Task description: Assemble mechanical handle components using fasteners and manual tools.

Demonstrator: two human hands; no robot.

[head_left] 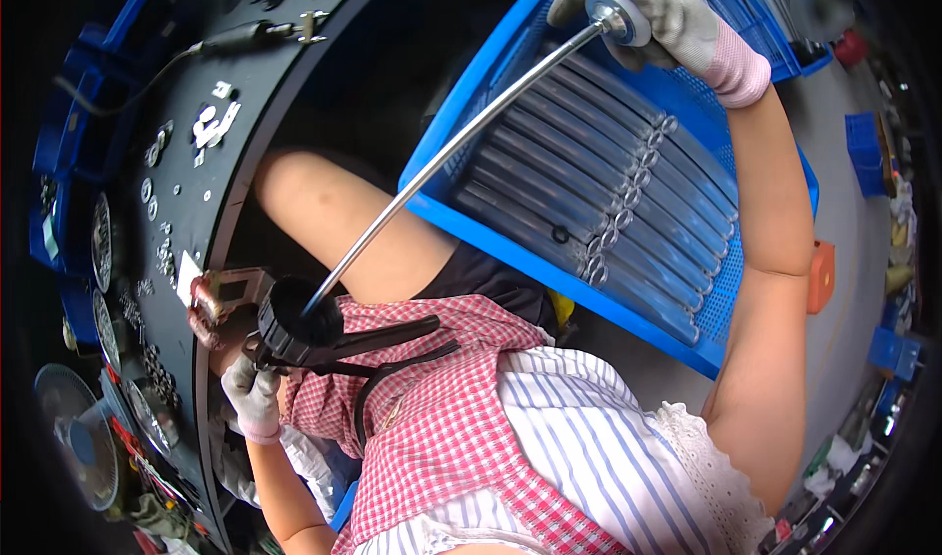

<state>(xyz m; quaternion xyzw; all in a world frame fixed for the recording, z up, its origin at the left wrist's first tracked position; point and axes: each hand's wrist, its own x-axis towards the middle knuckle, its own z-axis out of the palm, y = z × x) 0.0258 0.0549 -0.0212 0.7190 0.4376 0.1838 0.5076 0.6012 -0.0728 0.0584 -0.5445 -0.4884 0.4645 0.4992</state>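
Observation:
A long shiny metal rod (451,149) runs slantwise across my lap. Its upper end carries a round disc with a silver hub (618,13), and my gloved right hand (677,23) is closed around that disc. The lower end reaches into the mouth of a black ribbed round cup (285,324), though how deep it goes is hidden. Dark arm-like pieces (388,339) stick out beside the cup over my apron. My gloved left hand (253,398) grips the cup's lower left side, its fingers partly covered.
A blue basket (481,236) at the right holds rows of long pale rods with ringed ends. On the dark workbench (260,128) to the left lie white pieces (211,123), many small metal parts and a corded tool (240,40). A reddish fixture (204,310) sits at its edge.

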